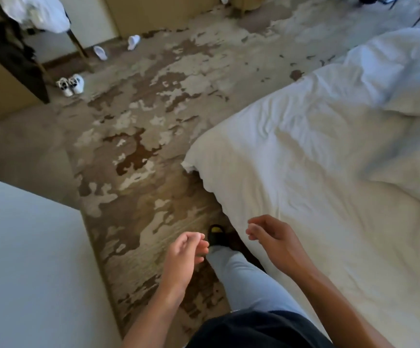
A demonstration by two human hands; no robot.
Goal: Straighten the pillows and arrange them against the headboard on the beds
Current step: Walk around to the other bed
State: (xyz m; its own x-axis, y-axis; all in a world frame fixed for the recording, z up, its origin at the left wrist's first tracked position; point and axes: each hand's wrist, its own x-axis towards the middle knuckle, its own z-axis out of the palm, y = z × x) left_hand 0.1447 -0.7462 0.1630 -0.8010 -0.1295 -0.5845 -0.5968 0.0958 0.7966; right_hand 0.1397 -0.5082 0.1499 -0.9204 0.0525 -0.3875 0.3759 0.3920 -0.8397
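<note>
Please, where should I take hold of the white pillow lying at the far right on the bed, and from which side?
Probably grip the pillow by its near, puffy edge, reaching across the bed from the aisle side. That edge bulges up from the sheet and faces you. Both hands, left hand and right hand, are free, so take one corner each.

White sneakers (70, 85) and two white slippers (115, 47) lie on the patterned brown carpet (138, 136).
</note>
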